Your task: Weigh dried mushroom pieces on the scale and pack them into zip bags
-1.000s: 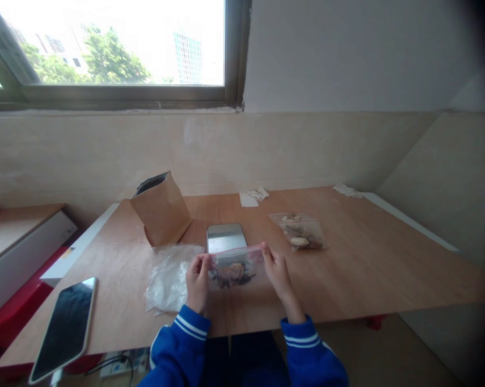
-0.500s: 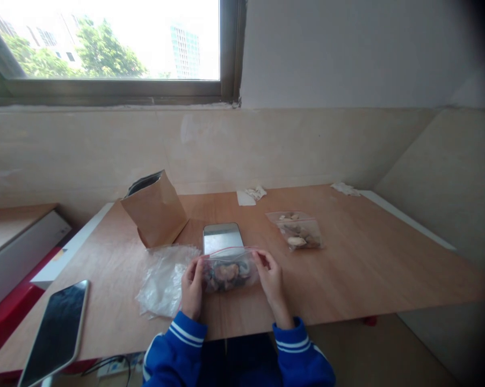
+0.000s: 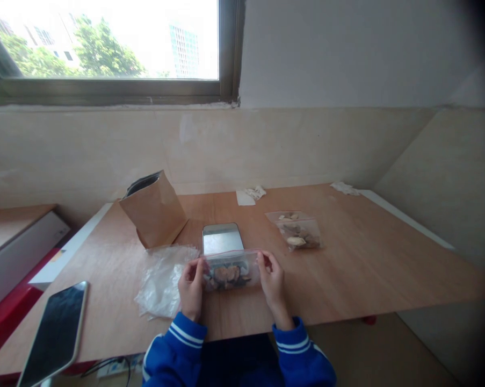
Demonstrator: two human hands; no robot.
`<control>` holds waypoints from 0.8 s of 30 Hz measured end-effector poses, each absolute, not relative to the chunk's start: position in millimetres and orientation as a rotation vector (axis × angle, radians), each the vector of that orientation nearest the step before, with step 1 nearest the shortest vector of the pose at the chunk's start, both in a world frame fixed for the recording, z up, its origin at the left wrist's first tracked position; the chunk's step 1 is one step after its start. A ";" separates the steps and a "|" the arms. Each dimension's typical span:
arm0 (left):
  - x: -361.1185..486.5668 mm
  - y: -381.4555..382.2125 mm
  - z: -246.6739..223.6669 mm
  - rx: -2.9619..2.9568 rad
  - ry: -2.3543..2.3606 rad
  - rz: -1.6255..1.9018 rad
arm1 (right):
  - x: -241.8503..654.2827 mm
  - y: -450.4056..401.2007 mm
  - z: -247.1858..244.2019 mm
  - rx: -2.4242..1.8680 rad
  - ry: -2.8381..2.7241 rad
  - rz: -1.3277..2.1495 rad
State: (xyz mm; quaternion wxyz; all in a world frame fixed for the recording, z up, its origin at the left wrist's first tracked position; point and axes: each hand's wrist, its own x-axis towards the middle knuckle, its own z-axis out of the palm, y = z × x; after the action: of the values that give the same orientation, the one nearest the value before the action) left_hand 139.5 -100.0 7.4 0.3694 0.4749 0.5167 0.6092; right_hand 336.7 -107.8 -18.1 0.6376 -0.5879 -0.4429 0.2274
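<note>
Blue sleeves (image 3: 173, 349): you are reaching both forearms forward past the near edge of the plywood table (image 3: 359, 274), wrists turned slightly inward.

Left hand (image 3: 191, 290): you are pinching the left end of the zip bag (image 3: 230, 271) between fingers and thumb.

Right hand (image 3: 273, 282): you are pinching its right end likewise, keeping the bag spread.

Bag: you are holding it light, soft and slippery in front of you, its dried slices (image 3: 226, 275) probably brittle; its ends offer the safest hold.

Near left: you are working beside a black smartphone (image 3: 57, 333) and crumpled clear plastic (image 3: 164, 282).

Far: you are facing a silver phone (image 3: 222, 239), a kraft paper bag (image 3: 153, 209) and a second zip bag (image 3: 296, 230).
</note>
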 end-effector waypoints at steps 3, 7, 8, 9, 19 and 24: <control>139.3 -100.3 5.3 1.238 1.333 1.559 | 337.5 -107.3 -18.8 -1.335 -1.011 0.501; 139.8 -100.0 4.6 1.242 1.321 1.563 | 338.9 -107.3 -18.3 -1.333 -0.991 0.500; 140.1 -99.8 4.7 1.236 1.314 1.570 | 339.1 -107.2 -18.0 -1.330 -0.986 0.504; 140.4 -99.6 4.7 1.231 1.307 1.576 | 339.3 -107.2 -17.8 -1.327 -0.983 0.508; 141.7 -103.6 8.0 1.196 1.275 1.544 | 337.8 -110.7 -8.3 -1.303 -0.939 0.636; 145.0 -105.3 13.6 1.195 1.180 1.524 | 335.3 -111.4 -7.2 -1.238 -0.934 0.749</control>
State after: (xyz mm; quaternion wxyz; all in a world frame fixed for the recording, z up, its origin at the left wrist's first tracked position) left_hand 145.0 -105.3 13.6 0.4229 0.4775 0.4715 0.6090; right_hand 335.3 -111.4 -7.2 0.6517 -0.5453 -0.4112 0.3298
